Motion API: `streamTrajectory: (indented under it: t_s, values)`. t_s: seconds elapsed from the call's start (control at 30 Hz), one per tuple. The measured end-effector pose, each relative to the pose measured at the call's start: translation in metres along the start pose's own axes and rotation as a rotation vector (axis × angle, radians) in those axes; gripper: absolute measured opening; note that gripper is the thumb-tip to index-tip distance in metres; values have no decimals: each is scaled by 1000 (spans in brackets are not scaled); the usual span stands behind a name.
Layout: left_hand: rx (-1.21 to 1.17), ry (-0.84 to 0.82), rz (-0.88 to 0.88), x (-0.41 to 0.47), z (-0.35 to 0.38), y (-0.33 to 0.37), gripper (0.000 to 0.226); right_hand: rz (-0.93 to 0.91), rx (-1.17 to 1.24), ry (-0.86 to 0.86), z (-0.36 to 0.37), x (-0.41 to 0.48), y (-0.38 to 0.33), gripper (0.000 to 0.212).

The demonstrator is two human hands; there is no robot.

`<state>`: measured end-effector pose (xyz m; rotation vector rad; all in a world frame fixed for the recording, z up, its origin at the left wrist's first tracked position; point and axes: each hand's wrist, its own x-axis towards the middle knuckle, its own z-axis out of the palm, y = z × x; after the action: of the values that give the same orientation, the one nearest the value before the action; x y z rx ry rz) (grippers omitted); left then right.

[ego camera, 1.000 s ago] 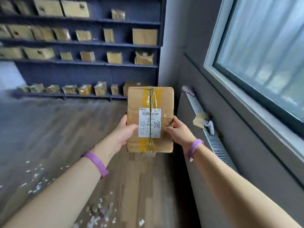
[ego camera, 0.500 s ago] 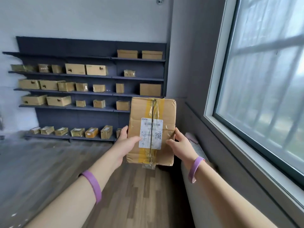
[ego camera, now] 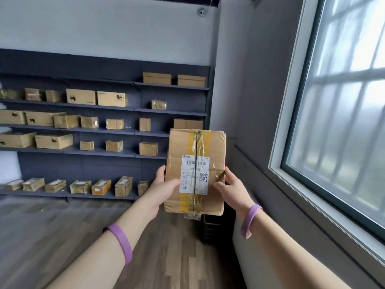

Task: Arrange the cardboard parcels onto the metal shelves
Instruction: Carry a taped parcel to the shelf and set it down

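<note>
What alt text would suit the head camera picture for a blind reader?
A person's left hand and right hand hold a brown cardboard parcel with a white label before dark metal shelves of boxes; a window is at right.

parcel storeroom | dark metal shelves lined with cardboard parcels

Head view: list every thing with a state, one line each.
cardboard parcel, taped shut, held upright in the air, not yet shelved.
left hand, grips the parcel's left edge.
right hand, grips the parcel's right edge.
shipping label, stuck across the taped seam.
metal shelves, partly filled with parcels.
window, closed.
</note>
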<state>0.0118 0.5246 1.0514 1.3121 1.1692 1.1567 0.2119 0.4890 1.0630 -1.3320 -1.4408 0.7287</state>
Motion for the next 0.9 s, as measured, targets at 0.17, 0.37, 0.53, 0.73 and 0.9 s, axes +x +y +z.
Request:
streamTrajectory:
  t_s: [0.17,0.37,0.53,0.73,0.9]
  values:
    - [-12,-6,2,63,-17,-4,73,5,-20,13,25,65,9,39]
    - [11,13,-5,145,-25,-9,72,-9,-51,16,41,146,26,36]
    - [16,31,-12,218,-23,-14,73,-3,-33,-5,51,220,50,39]
    - [5,47,24,330,-11,-4,76,-46,-20,-36,42,337,75,41]
    - [-1,52,53,416,7,6,72,-64,29,-38,31,429,95,40]
